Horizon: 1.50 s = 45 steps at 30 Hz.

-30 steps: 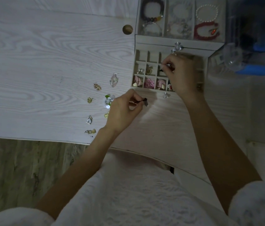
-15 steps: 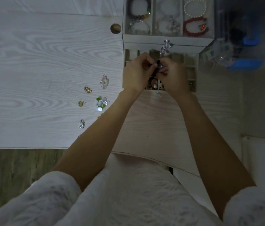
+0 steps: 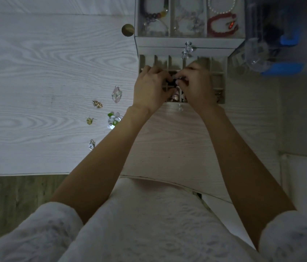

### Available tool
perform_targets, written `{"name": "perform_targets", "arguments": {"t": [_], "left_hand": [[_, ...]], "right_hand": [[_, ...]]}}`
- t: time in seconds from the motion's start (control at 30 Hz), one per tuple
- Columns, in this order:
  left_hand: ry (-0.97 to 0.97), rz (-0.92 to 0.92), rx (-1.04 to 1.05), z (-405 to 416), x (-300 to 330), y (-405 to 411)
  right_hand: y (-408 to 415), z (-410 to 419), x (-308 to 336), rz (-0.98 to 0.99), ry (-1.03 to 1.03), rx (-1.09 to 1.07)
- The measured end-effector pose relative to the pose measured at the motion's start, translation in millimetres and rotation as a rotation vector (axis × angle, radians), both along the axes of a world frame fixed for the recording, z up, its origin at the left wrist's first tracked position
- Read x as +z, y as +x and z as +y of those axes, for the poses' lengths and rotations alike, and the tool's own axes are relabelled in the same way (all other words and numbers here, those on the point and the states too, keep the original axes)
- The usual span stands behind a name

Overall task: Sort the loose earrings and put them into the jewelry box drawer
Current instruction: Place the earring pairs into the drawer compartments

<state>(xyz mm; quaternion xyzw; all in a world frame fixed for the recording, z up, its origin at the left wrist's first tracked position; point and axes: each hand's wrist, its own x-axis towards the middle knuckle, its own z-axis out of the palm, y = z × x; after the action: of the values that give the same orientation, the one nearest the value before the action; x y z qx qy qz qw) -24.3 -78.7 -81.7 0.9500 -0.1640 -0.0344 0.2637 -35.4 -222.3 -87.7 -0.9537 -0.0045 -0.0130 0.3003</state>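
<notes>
The jewelry box drawer stands pulled out, split into small compartments. My left hand and my right hand meet over its middle, fingertips pinched together on a small dark earring. Pink pieces show in the front cells between my hands. Loose earrings lie on the table to the left: a pale pink one, a gold one, a small gold stud, a green and silver cluster and a clear one.
The box's top tray holds bracelets, among them a red one and a pearl one. A round brass knob sits left of the box. Clear and blue plastic items stand at the right. The table's front edge is near.
My left hand lifted the dark earring from the table and brought it up over the drawer, where it met my right hand. The view has shifted slightly.
</notes>
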Motion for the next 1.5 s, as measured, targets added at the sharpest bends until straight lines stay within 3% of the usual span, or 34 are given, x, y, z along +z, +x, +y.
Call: {"name": "perform_targets", "arguments": {"t": [0.27, 0.47, 0.7, 0.93, 1.27, 1.5], "left_hand": [[0.033, -0.023, 0.041, -11, 3, 3], [-0.145, 0.031, 0.084, -10, 1, 17], [-0.193, 0.033, 0.118, 13, -11, 2], [-0.087, 0.009, 0.112, -2, -9, 7], [0.025, -0.238, -0.004, 0, -19, 5], [0.042, -0.183, -0.1, 2, -10, 3]], "right_hand": [[3, -2, -3, 0.003, 0.108, -0.053], [-4, -4, 1, 0.071, 0.233, -0.105], [-2, -1, -1, 0.03, 0.107, -0.075], [3, 1, 1, 0.036, -0.045, -0.04], [6, 4, 1, 0.043, -0.017, -0.137], [-1, -4, 1, 0.054, -0.026, -0.052]]}}
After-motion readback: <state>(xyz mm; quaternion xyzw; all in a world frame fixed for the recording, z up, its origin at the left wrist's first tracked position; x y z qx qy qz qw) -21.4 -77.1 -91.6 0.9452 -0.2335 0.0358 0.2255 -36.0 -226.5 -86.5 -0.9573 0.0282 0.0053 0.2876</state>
